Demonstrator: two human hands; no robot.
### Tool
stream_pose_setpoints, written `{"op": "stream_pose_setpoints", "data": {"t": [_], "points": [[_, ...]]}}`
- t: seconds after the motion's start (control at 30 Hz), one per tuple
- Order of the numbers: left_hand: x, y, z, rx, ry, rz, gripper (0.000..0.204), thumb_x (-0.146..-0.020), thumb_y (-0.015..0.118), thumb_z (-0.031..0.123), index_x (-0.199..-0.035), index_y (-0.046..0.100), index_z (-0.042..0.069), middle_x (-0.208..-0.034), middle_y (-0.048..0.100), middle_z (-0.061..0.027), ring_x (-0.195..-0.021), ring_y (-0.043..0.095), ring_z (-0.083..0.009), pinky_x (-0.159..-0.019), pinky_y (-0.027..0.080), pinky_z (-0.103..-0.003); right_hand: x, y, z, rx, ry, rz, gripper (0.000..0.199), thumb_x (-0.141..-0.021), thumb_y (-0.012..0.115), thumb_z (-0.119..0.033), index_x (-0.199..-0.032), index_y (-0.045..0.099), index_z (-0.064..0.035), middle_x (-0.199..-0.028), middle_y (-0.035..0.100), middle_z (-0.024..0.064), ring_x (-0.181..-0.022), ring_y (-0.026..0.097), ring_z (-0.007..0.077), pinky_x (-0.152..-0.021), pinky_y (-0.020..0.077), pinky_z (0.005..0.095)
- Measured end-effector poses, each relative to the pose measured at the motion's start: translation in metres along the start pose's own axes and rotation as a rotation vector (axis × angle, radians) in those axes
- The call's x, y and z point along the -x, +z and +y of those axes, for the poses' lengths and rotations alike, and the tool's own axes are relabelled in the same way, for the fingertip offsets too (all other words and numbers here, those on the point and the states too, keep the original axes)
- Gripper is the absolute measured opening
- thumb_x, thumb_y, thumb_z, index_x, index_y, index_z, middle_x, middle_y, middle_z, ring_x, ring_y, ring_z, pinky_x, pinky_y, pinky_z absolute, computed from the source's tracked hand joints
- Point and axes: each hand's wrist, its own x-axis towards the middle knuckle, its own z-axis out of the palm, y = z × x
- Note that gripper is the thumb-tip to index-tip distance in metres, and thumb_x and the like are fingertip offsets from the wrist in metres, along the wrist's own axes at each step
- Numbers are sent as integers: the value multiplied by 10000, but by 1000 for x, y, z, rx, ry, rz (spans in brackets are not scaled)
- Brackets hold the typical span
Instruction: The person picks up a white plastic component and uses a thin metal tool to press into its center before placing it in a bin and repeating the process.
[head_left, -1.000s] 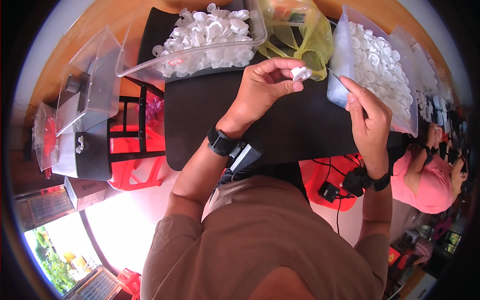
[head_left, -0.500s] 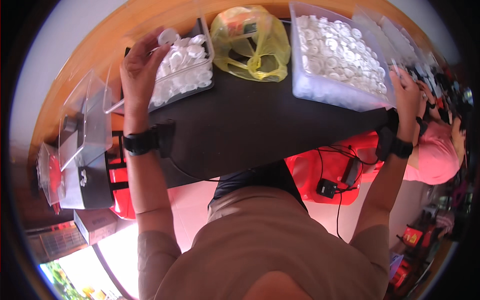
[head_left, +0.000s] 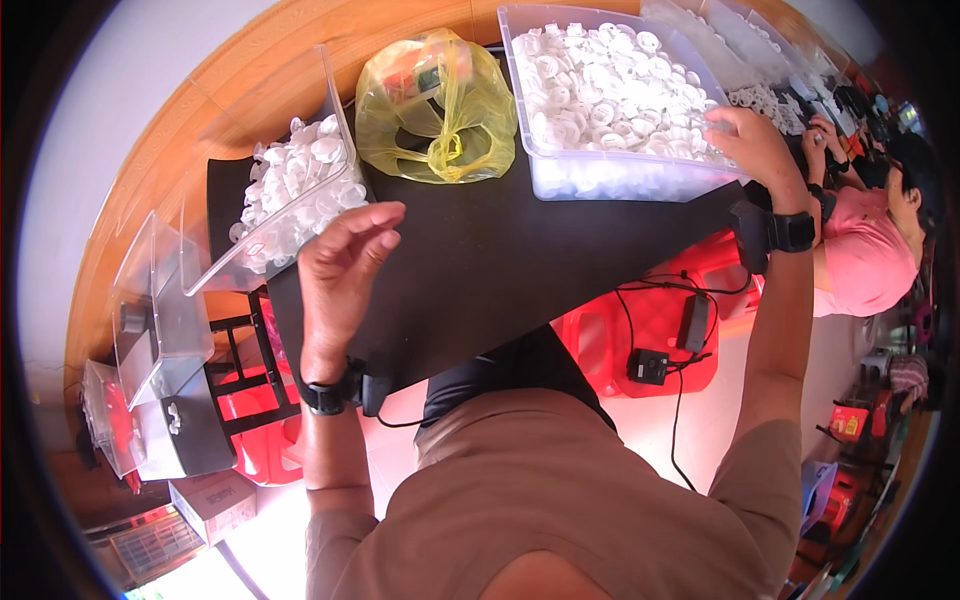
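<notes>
My left hand [head_left: 345, 265] is over the black table's left part, beside the near wall of a clear plastic box [head_left: 240, 248]. Its fingers are loosely bent with the thumb apart, and nothing shows between them. White round plastic pieces [head_left: 295, 175], some with stems, are heaped in that box. At the right, my right hand [head_left: 758, 148] reaches over the side of a larger translucent bin [head_left: 630, 180]. Its fingers are spread at the edge of many white ring-like plastic pieces [head_left: 610, 90]. Whether a fingertip touches one is hard to make out.
A tied yellow plastic bag [head_left: 440, 110] stands between the two containers on the black table [head_left: 480, 240]. Red stools [head_left: 640, 340] with black cables and a small black box are below. Clear empty boxes [head_left: 160, 310] stand at left. A person in pink [head_left: 870, 250] works at right.
My left hand has come back from above the left box, and the white disc it held is out of its fingers. My right hand has moved in over the bin's pieces. The view has turned right.
</notes>
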Motion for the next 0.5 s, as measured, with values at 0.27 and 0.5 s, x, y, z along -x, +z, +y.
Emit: {"op": "stream_pose_setpoints", "data": {"t": [0.27,0.5], "points": [[20,36,-17,193,-114,-197,233,-870,615,-61,-1084,665,15,-1069,647,-60,-1003,607,-122,-883,490,-247,-12,20,-35,-242,-17,-75,329,-793,690,-169,-1080,646,-15,-969,681,101,-869,625,203,-775,489,318],[31,30,-16,203,-118,-209,243,-871,611,-61,-1098,658,13,-1089,642,-62,-1023,607,-136,-895,493,-257,-36,26,-54,-233,-59,-39,346,-754,730,-138,-1079,658,-46,-897,654,144,-755,622,195,-662,498,314]]}}
